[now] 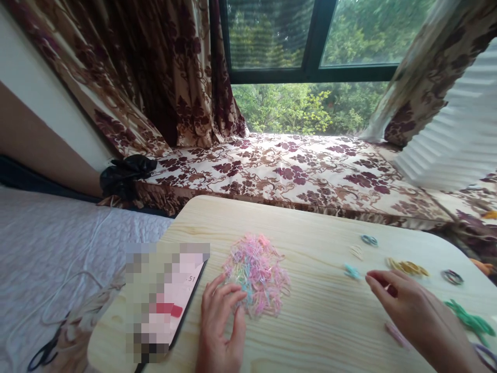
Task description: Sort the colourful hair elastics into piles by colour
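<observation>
Person seated at a pale wooden table (310,331), viewed from above. A loose heap of tiny pastel hair elastics (257,273), pink, blue, yellow and green mixed, lies left of centre on the tabletop. The left hand (222,324) rests at the heap's near-left edge, fingers spread and relaxed, fingertips touching the outermost bands, nothing gripped. The right hand (411,313) is well apart from the heap on the right side, thumb and forefinger pinched together on a small dark red band (391,289). Around that hand sit small sorted clusters: a light blue cluster (351,271) just beside the fingertips, a yellow cluster (408,267) beyond it, a green cluster (470,321) near the right edge, a few pink bands (396,334) under the wrist. A phone (171,300), screen blurred, lies flat at the table's left end. Scissors (45,352) rest on the white bedding at lower left. Behind the table, a floral cushion (295,171) under a window (310,57).
</observation>
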The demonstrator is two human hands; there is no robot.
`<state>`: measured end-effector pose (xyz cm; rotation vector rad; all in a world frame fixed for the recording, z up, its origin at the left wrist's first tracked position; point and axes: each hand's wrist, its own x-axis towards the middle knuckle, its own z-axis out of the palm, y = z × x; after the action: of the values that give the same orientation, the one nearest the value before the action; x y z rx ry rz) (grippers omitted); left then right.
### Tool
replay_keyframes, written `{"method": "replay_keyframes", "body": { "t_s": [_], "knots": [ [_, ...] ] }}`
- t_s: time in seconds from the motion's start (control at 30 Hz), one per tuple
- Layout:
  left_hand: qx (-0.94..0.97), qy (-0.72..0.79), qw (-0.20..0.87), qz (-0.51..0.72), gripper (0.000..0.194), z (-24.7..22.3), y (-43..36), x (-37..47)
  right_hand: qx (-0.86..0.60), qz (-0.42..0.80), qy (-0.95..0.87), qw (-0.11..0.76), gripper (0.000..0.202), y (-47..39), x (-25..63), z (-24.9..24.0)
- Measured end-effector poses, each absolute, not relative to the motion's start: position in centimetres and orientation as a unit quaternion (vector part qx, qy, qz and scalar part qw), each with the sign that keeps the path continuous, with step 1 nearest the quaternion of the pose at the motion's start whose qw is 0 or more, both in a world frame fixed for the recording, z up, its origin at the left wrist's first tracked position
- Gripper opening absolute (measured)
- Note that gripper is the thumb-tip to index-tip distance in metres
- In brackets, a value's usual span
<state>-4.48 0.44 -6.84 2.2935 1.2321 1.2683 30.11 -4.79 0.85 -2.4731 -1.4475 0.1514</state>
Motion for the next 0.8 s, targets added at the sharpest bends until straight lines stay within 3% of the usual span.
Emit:
{"method": "replay_keyframes", "body": {
  "t_s": [0.3, 0.43, 0.6, 0.8],
  "knots": [
    [0.782, 0.432, 0.13, 0.431, 0.031, -6.3, 0.3, -4.1, -0.74, 0.108, -0.625, 0.225, 0.039, -5.0, 23.8, -1.6],
    [0.757, 0.451, 0.145, 0.449, 0.031, -5.7, 0.0, -3.5, -0.687, 0.145, -0.681, 0.209, 0.037, -3.5, 20.6, -3.2],
    [0.747, 0.456, 0.161, 0.457, 0.032, -5.3, 0.0, -3.1, -0.681, 0.09, -0.702, 0.187, 0.038, -2.4, 19.0, -3.6],
    [0.744, 0.454, 0.16, 0.464, 0.032, -5.6, 0.1, -3.3, -0.653, 0.059, -0.715, 0.242, 0.035, -1.9, 17.3, -2.6]
  ]
}}
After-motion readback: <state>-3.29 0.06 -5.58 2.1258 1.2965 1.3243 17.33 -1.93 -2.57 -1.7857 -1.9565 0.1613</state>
